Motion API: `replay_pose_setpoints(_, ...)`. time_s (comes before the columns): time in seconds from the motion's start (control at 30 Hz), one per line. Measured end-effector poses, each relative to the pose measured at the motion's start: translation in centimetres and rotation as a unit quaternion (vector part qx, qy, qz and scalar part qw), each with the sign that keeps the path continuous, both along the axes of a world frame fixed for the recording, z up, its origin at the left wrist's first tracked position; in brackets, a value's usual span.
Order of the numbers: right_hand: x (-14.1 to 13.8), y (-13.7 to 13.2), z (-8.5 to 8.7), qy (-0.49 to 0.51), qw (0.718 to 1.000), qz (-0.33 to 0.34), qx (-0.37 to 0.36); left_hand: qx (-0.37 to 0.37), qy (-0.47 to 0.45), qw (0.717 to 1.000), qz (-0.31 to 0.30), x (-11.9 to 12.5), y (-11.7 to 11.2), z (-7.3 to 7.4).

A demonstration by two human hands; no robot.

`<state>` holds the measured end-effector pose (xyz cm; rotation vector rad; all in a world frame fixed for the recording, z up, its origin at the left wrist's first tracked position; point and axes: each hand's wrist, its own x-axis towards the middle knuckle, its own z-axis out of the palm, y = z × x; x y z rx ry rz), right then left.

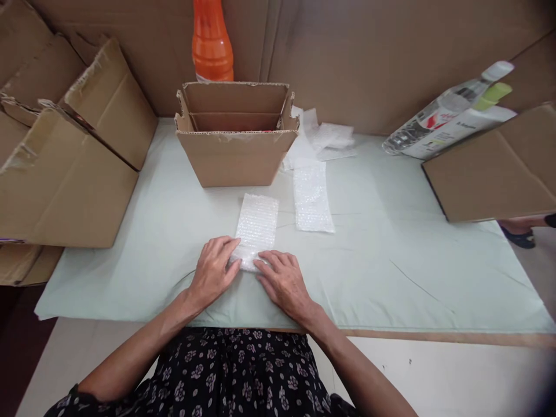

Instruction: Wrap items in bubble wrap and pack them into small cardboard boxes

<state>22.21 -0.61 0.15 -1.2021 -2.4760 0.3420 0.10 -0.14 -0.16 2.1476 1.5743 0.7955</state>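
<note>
A small sheet of bubble wrap [259, 223] lies flat on the pale green cloth in front of me, its near end doubled over into a thick fold. My left hand [214, 267] grips the left side of that fold, with thumb and fingers pressed to its edge. On the right side, my right hand [281, 279] holds the same fold between curved fingers and thumb. Whether anything lies inside the fold, I cannot tell. To the right and a little farther off rests a second bubble wrap piece [313, 200], touched by neither hand.
Beyond the bubble wrap stands an open cardboard box [237, 159], with an orange bottle [212, 49] behind it. More wrap pieces [332, 139] are piled beside it. Large cartons [82, 185] border the left. A clear bottle [438, 116] leans near a box [495, 168] at right.
</note>
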Motion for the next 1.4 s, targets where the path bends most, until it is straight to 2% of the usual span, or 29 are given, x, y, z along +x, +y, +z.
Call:
replay_pose_setpoints(0.07, 0.0, 0.5, -0.1, 0.014, 0.999, -0.002, -0.030, 0.014, -0.017, 0.999, -0.043, -0.4, -0.8, 0.4)
replay_pose_setpoints(0.13, 0.2, 0.7, 0.0, 0.043, 0.996, 0.010, -0.081, -0.007, -0.038, 0.996, -0.079, -0.9, -1.7, 0.6)
replay_pose_setpoints(0.2, 0.6, 0.6, 0.3, 0.061, 0.991, 0.016, -0.117, -0.044, -0.054, 0.994, -0.080, -1.1, -2.1, 0.7)
replay_pose_setpoints(0.27, 0.8, 0.4, 0.7, 0.060, 0.994, -0.017, -0.092, -0.065, -0.049, 0.995, -0.054, -1.0, -1.6, 0.4)
replay_pose_setpoints(0.33, 0.8, 0.2, 0.9, 0.041, 0.997, -0.054, -0.034, -0.055, -0.024, 0.998, -0.022, -0.5, -0.6, 0.0)
replay_pose_setpoints(0.43, 0.4, 0.2, 0.8, -0.007, 0.999, -0.035, 0.002, -0.020, -0.006, 1.000, 0.011, 0.3, 0.9, -0.3)
replay_pose_setpoints(0.53, 0.1, 0.5, 0.2, -0.015, 1.000, -0.013, -0.012, 0.001, -0.032, 0.999, -0.017, 0.2, 0.6, 0.0)
replay_pose_setpoints(0.67, 0.4, 0.5, 0.4, 0.068, 0.992, 0.004, -0.109, -0.038, -0.056, 0.995, -0.072, -0.7, -1.5, 0.3)
replay_pose_setpoints(0.73, 0.6, 0.2, 0.9, 0.068, 0.991, -0.002, -0.117, -0.056, -0.043, 0.996, -0.057, -0.7, -1.9, 0.2)
replay_pose_setpoints(0.87, 0.2, -0.1, 1.6, -0.009, 0.999, -0.037, -0.027, -0.045, 0.007, 0.999, 0.002, 0.0, -0.5, 0.0)
replay_pose_setpoints(0.97, -0.3, 0.3, 1.0, -0.044, 0.999, -0.005, -0.012, -0.076, -0.045, 0.995, 0.053, 0.1, 0.0, 0.2)
replay_pose_setpoints(1.03, -0.4, 0.8, 0.4, -0.019, 0.999, -0.017, -0.021, -0.141, -0.136, 0.976, 0.097, -0.1, -0.5, 0.4)
replay_pose_setpoints(1.07, -0.4, 1.0, 0.2, 0.012, 0.999, -0.029, -0.033, -0.181, -0.193, 0.957, 0.118, -0.2, -0.9, 0.6)
replay_pose_setpoints(1.13, -0.3, 1.1, 0.0, 0.086, 0.992, -0.041, -0.084, -0.255, -0.315, 0.904, 0.140, -0.2, -1.5, 0.9)
replay_pose_setpoints(1.23, 0.2, 1.0, 0.3, 0.158, 0.971, -0.014, -0.181, -0.324, -0.443, 0.828, 0.119, 0.4, -1.9, 1.4)
replay_pose_setpoints(1.3, 0.6, 0.9, 0.8, 0.189, 0.961, -0.022, -0.202, -0.332, -0.477, 0.808, 0.096, 1.0, -1.7, 1.7)
replay_pose_setpoints(1.4, 1.1, 1.1, 1.5, 0.248, 0.931, -0.037, -0.265, -0.305, -0.492, 0.813, 0.057, 1.9, -1.2, 1.9)
